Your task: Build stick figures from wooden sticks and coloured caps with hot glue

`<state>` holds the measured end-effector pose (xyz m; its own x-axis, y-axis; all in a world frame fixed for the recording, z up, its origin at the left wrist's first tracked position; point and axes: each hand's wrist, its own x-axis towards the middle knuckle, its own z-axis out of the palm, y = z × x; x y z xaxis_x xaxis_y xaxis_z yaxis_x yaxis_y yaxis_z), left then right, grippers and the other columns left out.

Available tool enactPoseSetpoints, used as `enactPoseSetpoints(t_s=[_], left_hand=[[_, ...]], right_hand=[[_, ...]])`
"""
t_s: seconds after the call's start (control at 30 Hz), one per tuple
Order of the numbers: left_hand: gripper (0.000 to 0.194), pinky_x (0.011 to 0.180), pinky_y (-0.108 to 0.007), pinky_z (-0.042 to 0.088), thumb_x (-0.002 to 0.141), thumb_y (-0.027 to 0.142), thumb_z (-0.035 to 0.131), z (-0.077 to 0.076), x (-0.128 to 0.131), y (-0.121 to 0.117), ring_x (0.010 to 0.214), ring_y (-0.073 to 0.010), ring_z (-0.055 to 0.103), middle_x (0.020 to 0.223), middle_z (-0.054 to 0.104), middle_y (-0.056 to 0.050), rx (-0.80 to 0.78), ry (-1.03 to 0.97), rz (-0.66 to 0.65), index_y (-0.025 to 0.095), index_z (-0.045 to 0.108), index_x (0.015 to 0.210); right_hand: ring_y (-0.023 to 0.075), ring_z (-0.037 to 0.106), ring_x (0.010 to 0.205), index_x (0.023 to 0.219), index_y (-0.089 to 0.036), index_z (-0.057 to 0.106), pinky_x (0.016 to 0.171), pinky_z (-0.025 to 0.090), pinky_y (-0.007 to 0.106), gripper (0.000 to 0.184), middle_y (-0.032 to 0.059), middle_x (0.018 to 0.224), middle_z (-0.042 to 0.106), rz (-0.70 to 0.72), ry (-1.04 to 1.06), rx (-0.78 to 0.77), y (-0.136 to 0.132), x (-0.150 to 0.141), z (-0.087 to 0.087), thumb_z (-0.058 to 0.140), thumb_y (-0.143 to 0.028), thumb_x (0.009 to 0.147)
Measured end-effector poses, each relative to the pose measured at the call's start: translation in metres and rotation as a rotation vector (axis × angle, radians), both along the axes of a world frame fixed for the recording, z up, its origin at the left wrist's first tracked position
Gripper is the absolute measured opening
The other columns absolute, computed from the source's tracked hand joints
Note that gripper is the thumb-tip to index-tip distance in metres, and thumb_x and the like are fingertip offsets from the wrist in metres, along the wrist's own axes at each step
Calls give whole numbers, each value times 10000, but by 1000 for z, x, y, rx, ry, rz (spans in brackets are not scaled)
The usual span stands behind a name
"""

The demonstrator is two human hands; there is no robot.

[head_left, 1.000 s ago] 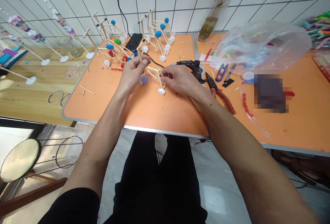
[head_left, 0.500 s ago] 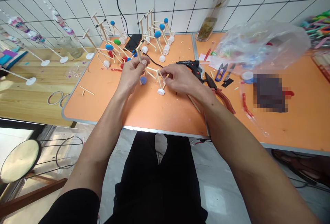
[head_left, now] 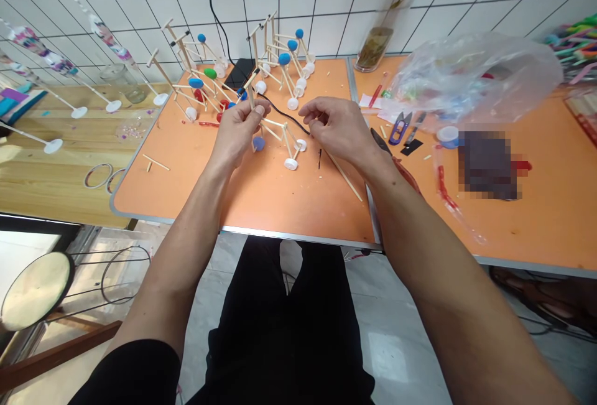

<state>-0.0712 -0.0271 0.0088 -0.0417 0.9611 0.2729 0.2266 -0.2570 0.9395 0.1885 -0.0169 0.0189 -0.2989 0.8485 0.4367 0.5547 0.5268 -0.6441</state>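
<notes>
My left hand point(head_left: 240, 125) pinches the upright of a small tricycle model made of wooden sticks point(head_left: 275, 125). The model has a blue wheel point(head_left: 259, 144) at the front and two white wheels point(head_left: 291, 163) at its right end. My right hand point(head_left: 336, 125) hovers just right of the model, fingers curled but apart, with nothing visible in them. It covers the spot where a black glue gun lay. Below it, a loose wooden stick point(head_left: 346, 179) rests on the orange table point(head_left: 298, 206).
Several similar stick models point(head_left: 205, 81) stand at the back left, with more point(head_left: 284, 63) behind my hands. To the right are pliers point(head_left: 405, 172), purple snips point(head_left: 400, 128), a plastic bag point(head_left: 476, 88) and a tall tea bottle point(head_left: 377, 38). A black cable point(head_left: 284, 112) crosses the table.
My right hand has let go of the model's white-wheeled end and moved right and slightly up, over the glue gun. The second white wheel now shows. My left hand stays put.
</notes>
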Motion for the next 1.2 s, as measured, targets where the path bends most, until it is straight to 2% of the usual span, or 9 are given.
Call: enactPoseSetpoints(t_s=[0.2, 0.33, 0.63, 0.87, 1.03, 1.2], left_hand=[[262, 1044, -438, 693, 1126, 481, 794, 3, 1, -2, 1253, -283, 819, 1270, 889, -110, -12, -20, -3, 246, 875, 1208], [253, 1053, -446, 694, 1130, 465, 782, 4, 2, -3, 1261, -284, 818, 1267, 892, -111, -19, -11, 0, 245, 872, 1216], [299, 1069, -465, 697, 1098, 530, 822, 3, 1, -2, 1269, -293, 815, 1223, 890, -104, -4, 9, 3, 261, 868, 1219], [243, 1077, -459, 684, 1107, 481, 811, 7, 4, -5, 1290, -294, 814, 1226, 895, -108, -19, -7, 11, 259, 870, 1184], [216, 1082, -446, 674, 1107, 466, 822, 9, 5, -7, 1290, -284, 810, 1211, 898, -101, -21, -16, 11, 262, 868, 1164], [194, 1086, -443, 669, 1123, 435, 799, 10, 6, -8, 1271, -274, 809, 1219, 896, -96, -26, -15, 18, 259, 867, 1170]], right_hand=[[286, 760, 992, 1111, -236, 888, 1004, 616, 488, 174, 107, 1110, 884, -17, -21, -15, 1, 1, 1, 731, -269, 1045], [302, 759, 1012, 1125, -250, 893, 994, 619, 496, 181, 103, 1059, 877, -26, -24, -16, 1, 1, 1, 740, -318, 1055], [304, 769, 1026, 1120, -252, 886, 1000, 602, 498, 172, 104, 1084, 874, -33, -60, -28, -1, -1, 3, 728, -284, 1062], [321, 751, 1031, 1098, -278, 875, 978, 609, 504, 148, 90, 1056, 861, -21, -46, -23, -1, -1, 3, 741, -315, 1048], [315, 748, 1005, 1131, -272, 886, 955, 613, 487, 195, 93, 1044, 867, -4, -26, -19, -5, -5, 5, 729, -348, 1044], [296, 744, 989, 1157, -274, 879, 959, 601, 465, 213, 92, 1131, 877, 13, 3, -5, -10, -13, 6, 726, -335, 1023]])
